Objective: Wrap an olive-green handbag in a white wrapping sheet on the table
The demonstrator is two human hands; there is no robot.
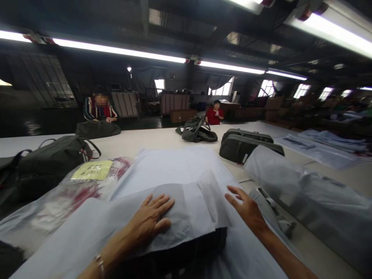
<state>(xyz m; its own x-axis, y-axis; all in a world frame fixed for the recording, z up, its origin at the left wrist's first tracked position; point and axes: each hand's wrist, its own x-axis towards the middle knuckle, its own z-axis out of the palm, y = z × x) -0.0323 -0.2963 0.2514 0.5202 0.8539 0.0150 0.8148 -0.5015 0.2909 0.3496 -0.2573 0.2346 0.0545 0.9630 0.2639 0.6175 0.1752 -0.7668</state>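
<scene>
On top of one thin sheet, the person's left hand lies flat, palm down, fingers spread, gripping nothing. To the sheet's right is the right hand, fingers loosely bent and apart, with no grip visible. Beneath the sheet, showing past its near edge, is one dark item, probably a bag. The sheet looks light, limp, slightly slippery and easy to crease or tear; its loose near edge seems the best place for a gentle pinch. The dark item is likely heavier and soft-sided, better held from both sides.

Left of the sheet are one clear plastic bag with one yellow note, and one large dark bag. Right of it lies one bulky wrapped bundle. Beyond it, on the pale counter, are one slumped dark bag, what looks like two upright bags to the right, and one flattened bag to the left. Two people are farther beyond.
</scene>
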